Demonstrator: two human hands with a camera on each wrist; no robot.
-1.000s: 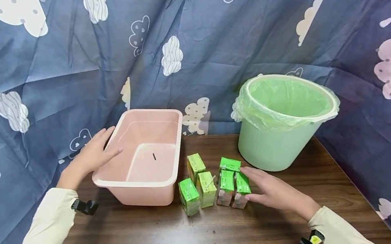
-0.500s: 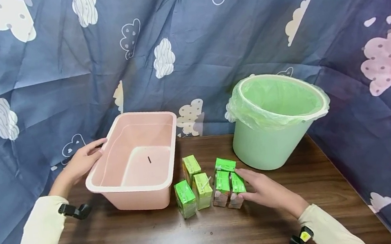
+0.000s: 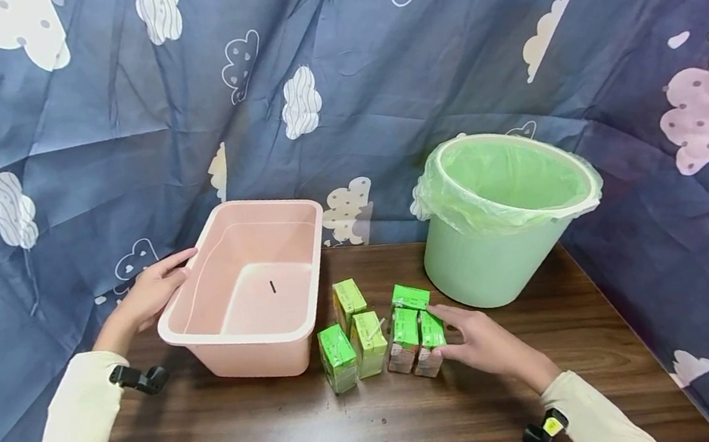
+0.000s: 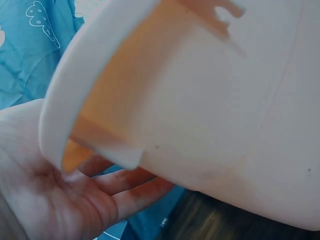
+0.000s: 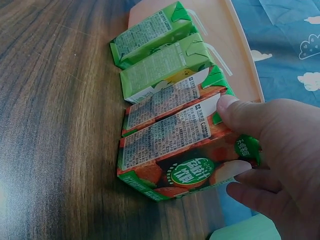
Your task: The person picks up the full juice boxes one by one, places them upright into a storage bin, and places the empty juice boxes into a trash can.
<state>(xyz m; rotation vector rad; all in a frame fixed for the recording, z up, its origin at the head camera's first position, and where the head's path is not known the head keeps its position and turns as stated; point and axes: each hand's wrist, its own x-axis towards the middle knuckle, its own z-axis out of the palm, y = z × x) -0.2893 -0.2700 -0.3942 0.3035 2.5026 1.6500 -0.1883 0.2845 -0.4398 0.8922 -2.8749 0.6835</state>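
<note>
My left hand (image 3: 147, 294) touches the outer left rim of a pink plastic tub (image 3: 255, 335); in the left wrist view its fingers (image 4: 140, 196) stretch straight beneath the pale rim. To the tub's right, several small juice boxes stand upright. My right hand (image 3: 481, 342) pinches the nearest right-hand juice box (image 5: 165, 157), which has a red and green print and a green top. In the right wrist view the thumb lies at its upper edge, with fingers bent against its side. A matching juice box (image 3: 403, 326) stands beside it, and another (image 3: 411, 296) behind.
Two juice boxes with yellow-green tops (image 3: 366, 324) and a green-topped one (image 3: 336, 346) stand near the tub. A light green bin (image 3: 476, 272), lined with a clear bag, is at the back right. Blue cloud-print cloth hangs behind the brown wooden table (image 3: 329, 433).
My left hand has come down from above the tub's left rim to its outer side. The right hand has stayed at the juice boxes. The head view has shifted slightly.
</note>
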